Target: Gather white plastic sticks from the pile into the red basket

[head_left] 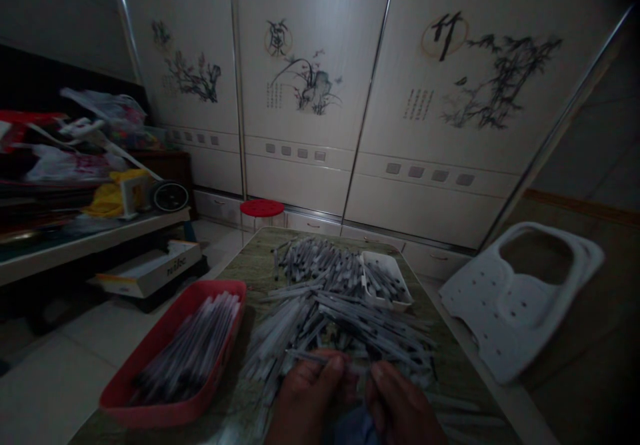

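Note:
Near the front of the table, my left hand (311, 392) pinches a slim translucent pen (306, 355) between thumb and fingers, its shaft pointing left and slightly up. Close beside it on the right, my right hand (399, 402) has thumb and fingers pressed together around a small dark pen part (373, 353); the dim light hides its exact shape. Beyond both hands spreads a heap of clear pen barrels (280, 328), with many dark-tipped pieces (320, 258) piled at the far end. My fingers partly cover the space between the hands.
A red basket (163, 415) full of pens stands on the table's left. A white tray (407, 298) with dark-tipped pieces sits at the back right. Around the table (453, 358) are a red stool (262, 208), a white plastic chair (510, 305) and a cluttered bench (95, 245).

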A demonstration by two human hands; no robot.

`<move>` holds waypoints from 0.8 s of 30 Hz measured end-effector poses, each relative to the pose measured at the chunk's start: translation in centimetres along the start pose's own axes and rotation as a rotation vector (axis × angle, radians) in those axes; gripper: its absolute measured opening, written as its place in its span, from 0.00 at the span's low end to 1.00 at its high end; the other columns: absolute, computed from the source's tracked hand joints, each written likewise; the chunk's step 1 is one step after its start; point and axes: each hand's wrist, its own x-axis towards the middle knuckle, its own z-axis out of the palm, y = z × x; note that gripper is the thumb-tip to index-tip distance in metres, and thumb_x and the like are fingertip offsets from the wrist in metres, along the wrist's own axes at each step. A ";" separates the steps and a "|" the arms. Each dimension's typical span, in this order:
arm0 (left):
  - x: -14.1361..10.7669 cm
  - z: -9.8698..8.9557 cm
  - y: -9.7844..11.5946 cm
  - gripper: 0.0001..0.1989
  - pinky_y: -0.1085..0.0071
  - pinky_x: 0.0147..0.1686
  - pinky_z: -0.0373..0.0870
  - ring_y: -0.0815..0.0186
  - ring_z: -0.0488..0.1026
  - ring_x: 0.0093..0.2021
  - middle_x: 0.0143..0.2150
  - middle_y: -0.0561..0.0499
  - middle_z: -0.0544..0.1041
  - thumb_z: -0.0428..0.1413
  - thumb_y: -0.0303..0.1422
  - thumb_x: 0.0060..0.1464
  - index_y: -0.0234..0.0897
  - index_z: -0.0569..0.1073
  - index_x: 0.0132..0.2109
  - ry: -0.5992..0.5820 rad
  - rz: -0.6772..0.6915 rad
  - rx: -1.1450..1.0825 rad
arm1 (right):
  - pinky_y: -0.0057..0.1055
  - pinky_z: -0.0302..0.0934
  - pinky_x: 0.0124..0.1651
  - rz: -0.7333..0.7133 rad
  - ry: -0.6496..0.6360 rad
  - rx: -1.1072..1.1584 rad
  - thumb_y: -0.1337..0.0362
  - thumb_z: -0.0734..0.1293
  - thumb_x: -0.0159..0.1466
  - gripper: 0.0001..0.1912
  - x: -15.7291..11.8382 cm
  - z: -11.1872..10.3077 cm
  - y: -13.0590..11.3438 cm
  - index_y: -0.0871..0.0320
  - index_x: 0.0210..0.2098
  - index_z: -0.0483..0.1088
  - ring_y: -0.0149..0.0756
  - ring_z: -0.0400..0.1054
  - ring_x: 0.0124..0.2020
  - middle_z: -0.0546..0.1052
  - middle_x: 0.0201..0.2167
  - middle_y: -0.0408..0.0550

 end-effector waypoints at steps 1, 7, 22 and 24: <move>0.1 0.1 -0.2 0.22 0.68 0.37 0.71 0.64 0.77 0.31 0.30 0.46 0.82 0.73 0.46 0.45 0.32 0.81 0.38 0.009 -0.022 -0.016 | 0.33 0.65 0.33 0.083 -0.010 0.023 0.35 0.62 0.66 0.27 -0.1 0.4 -0.3 0.49 0.26 0.71 0.42 0.70 0.26 0.73 0.20 0.44; 0.1 0.3 -0.3 0.21 0.69 0.38 0.71 0.63 0.78 0.31 0.31 0.45 0.83 0.74 0.43 0.44 0.32 0.81 0.38 -0.014 -0.059 -0.062 | 0.29 0.56 0.27 0.143 -0.023 0.111 0.32 0.57 0.67 0.31 -0.6 1.4 -2.1 0.52 0.26 0.65 0.33 0.61 0.21 0.65 0.19 0.38; 0.0 0.8 2.2 0.15 0.66 0.45 0.69 0.57 0.77 0.43 0.41 0.46 0.83 0.63 0.44 0.58 0.38 0.82 0.46 0.319 0.342 0.664 | 0.30 0.58 0.24 0.296 0.274 0.063 0.41 0.66 0.63 0.23 0.3 -5.5 -2.7 0.55 0.41 0.75 0.37 0.68 0.25 0.77 0.27 0.43; 0.5 0.0 1.8 0.12 0.62 0.50 0.69 0.53 0.77 0.48 0.46 0.43 0.83 0.61 0.40 0.60 0.39 0.82 0.46 0.277 0.464 0.899 | 0.31 0.62 0.28 0.277 0.307 -0.068 0.42 0.66 0.63 0.22 0.3 -6.7 -2.6 0.55 0.40 0.75 0.41 0.71 0.29 0.78 0.27 0.44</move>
